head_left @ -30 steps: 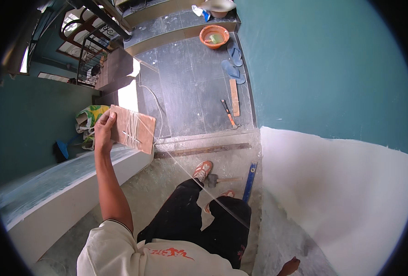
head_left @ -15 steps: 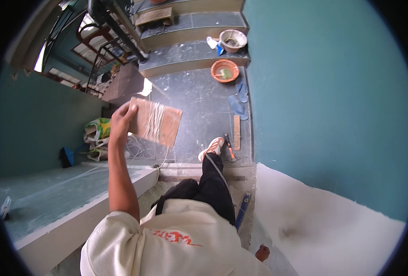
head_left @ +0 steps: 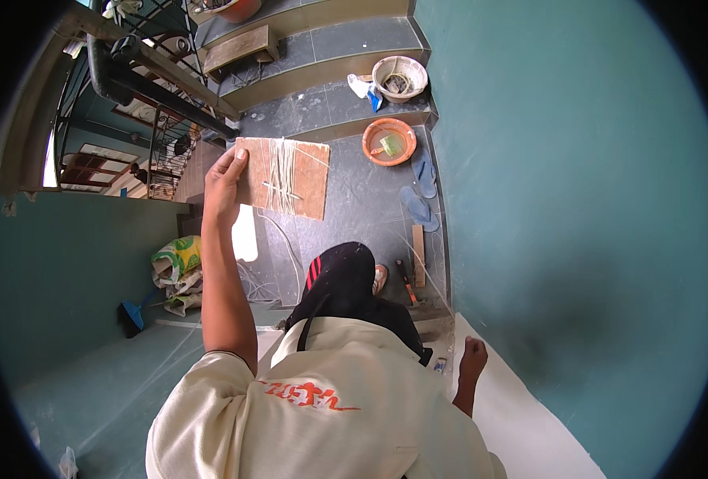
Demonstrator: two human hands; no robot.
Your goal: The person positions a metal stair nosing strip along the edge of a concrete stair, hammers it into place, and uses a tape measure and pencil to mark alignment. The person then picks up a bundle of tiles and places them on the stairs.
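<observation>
My left hand grips the left edge of a flat wooden board, thumb on its face. Pale string is wound around the board's middle, with a thin white stick-like piece lying across the windings. A loose white cord trails below the board toward the floor. Low on the right, my right hand is closed beside the wall. What its fingers hold, if anything, is hidden. A thin line runs along the floor toward that side.
Stairs rise ahead, with a railing on the left. By the right wall stand a whitish basin and an orange basin, then blue flip-flops, a wooden strip and a hammer. Bags lie left.
My left hand has raised the board slightly and turned it more level. My right hand has come up and forward beside the wall. I have stepped forward, one knee now raised.
</observation>
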